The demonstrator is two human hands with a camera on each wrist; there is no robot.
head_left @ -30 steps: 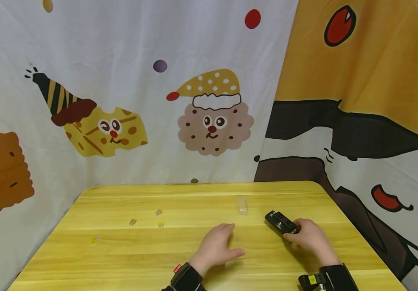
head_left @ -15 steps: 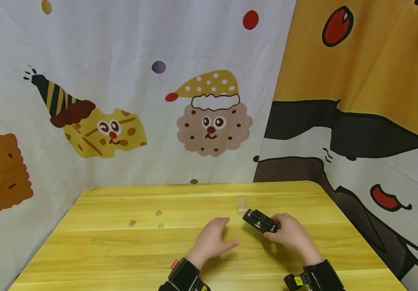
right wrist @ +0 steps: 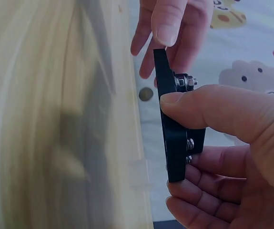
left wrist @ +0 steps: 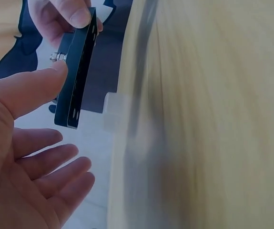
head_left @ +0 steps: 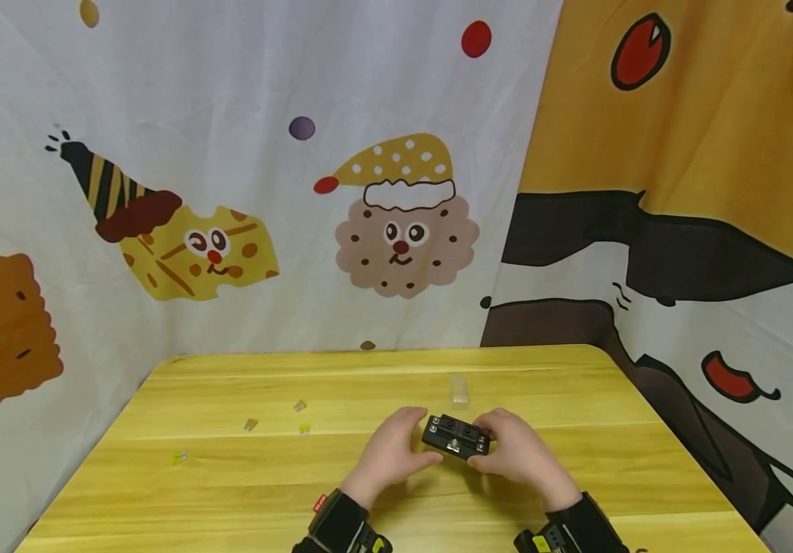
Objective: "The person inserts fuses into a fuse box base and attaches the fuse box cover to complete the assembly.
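Observation:
A small black block with screw terminals [head_left: 456, 438] is held just above the yellow table [head_left: 230, 491], near its middle. My right hand [head_left: 515, 455] pinches it, thumb [right wrist: 213, 107] on the front face and fingers behind. The block [right wrist: 172, 138] stands edge-on in the right wrist view. My left hand [head_left: 396, 453] meets the block's left end. Its thumb [left wrist: 32, 88] touches the block [left wrist: 77, 71], while its other fingers [left wrist: 55, 167] lie straight and loose beside it.
A small clear plastic piece [head_left: 460, 389] lies on the table just beyond the hands and shows as a clear piece [left wrist: 112, 110] in the left wrist view. Several tiny coloured bits [head_left: 301, 405] are scattered on the left half. Printed cloth [head_left: 396, 230] hangs behind and to the right.
My right hand has carried the black block left from the table's right side to the middle. My left hand has lifted off the table and come against the block.

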